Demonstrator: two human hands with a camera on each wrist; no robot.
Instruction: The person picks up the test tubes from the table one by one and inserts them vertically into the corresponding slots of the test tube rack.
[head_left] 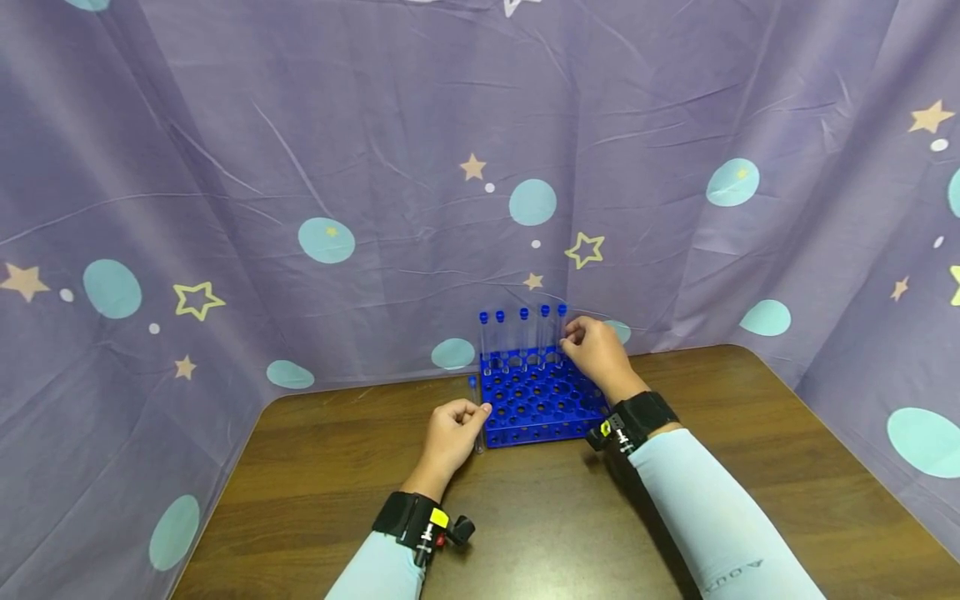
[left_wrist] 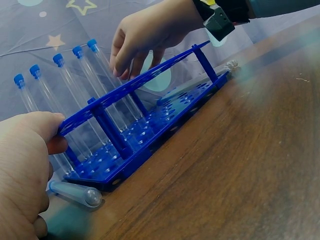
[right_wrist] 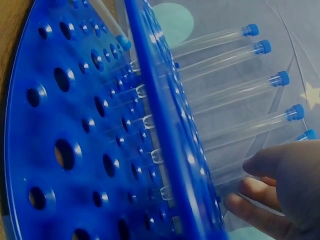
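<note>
Test tubes point(head_left: 523, 342) stand capped — lettering point(head_left: 735, 575) on right sleeve point(head_left: 712, 508) partly legible.

A wooden table point(head_left: 525, 517) bears a blue rack point(head_left: 543, 421), a tube point(left_wrist: 73, 193) beside it.

Purple curtain point(head_left: 420, 125) I see beyond the right hand point(head_left: 602, 352), printed stars point(head_left: 472, 167), turquoise spots point(head_left: 532, 202), brown wood-grain table point(head_left: 322, 467) below that hand, pale glare point(head_left: 540, 571) toward my camera
</note>
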